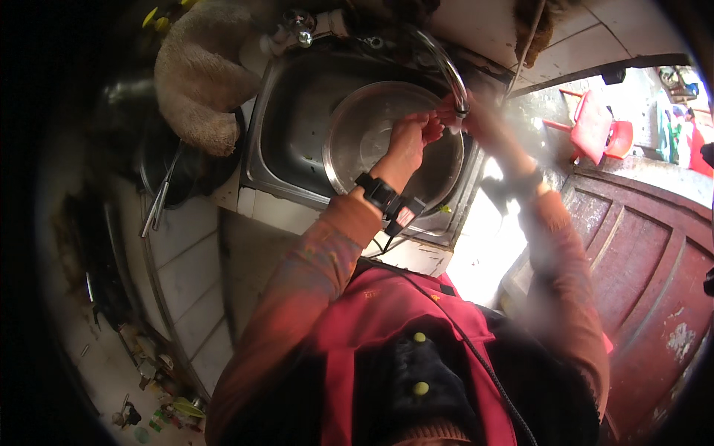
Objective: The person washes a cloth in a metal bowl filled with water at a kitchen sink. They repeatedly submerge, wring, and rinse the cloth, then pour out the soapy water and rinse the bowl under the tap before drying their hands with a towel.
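My left hand [410, 140] is cupped over a round metal basin [348, 145], its fingers curled and somewhat apart. I see nothing held in it. Close by, my right hand [481, 120] is blurred and partly behind the end of the curved chrome faucet [449, 69]; whether it holds anything is hidden. A little water [456, 129] shows at the spout's tip. The fingers of both hands meet or nearly meet beside the spout. Beneath them the basin sits in a stainless steel sink [284, 131], with small green scraps [444, 209] on the sink's front rim.
Left of the sink, a worn beige cloth [192, 83] hangs over a dark pan [189, 178], with metal tongs or a similar utensil [160, 203] sticking out. A tap valve [301, 30] is behind the sink. At right are a red panelled door [630, 251] and a red chair [592, 125]. Litter [167, 412] lies lower left.
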Tool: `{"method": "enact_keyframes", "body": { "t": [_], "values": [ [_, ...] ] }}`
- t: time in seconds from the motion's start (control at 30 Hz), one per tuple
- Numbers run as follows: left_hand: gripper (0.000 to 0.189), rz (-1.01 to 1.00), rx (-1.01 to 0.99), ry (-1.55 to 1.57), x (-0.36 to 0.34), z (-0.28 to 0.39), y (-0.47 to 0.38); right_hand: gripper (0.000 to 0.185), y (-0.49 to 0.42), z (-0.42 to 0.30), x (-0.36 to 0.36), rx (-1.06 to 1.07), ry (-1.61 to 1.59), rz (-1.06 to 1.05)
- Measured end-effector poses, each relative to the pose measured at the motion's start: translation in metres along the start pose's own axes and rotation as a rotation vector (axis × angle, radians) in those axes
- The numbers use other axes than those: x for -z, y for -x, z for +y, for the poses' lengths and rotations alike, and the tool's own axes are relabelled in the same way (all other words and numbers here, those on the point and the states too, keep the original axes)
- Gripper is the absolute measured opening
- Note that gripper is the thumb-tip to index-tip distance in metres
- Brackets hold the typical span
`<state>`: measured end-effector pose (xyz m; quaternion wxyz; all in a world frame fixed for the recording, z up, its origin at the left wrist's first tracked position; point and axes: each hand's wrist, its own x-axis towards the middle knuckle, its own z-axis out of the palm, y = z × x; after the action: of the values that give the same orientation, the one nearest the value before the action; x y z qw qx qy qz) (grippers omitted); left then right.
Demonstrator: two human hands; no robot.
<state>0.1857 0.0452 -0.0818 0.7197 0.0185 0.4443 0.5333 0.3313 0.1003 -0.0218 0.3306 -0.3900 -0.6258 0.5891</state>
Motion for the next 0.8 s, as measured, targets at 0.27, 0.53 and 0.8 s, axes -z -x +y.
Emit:
{"method": "enact_keyframes", "body": {
  "t": [0.27,0.53,0.8],
  "values": [
    [0.018,-0.053,-0.108,0.048,0.024,0.006,0.003,0.032,0.016,-0.022,-0.050,0.070,0.178,0.362],
    [0.026,-0.052,-0.250,0.085,0.066,0.036,0.033,0.026,0.003,-0.017,-0.152,0.020,-0.025,0.348],
    [0.020,-0.147,-0.142,0.245,0.077,0.030,-0.011,0.058,0.008,0.024,-0.146,-0.183,-1.151,0.074]
  ]
}}
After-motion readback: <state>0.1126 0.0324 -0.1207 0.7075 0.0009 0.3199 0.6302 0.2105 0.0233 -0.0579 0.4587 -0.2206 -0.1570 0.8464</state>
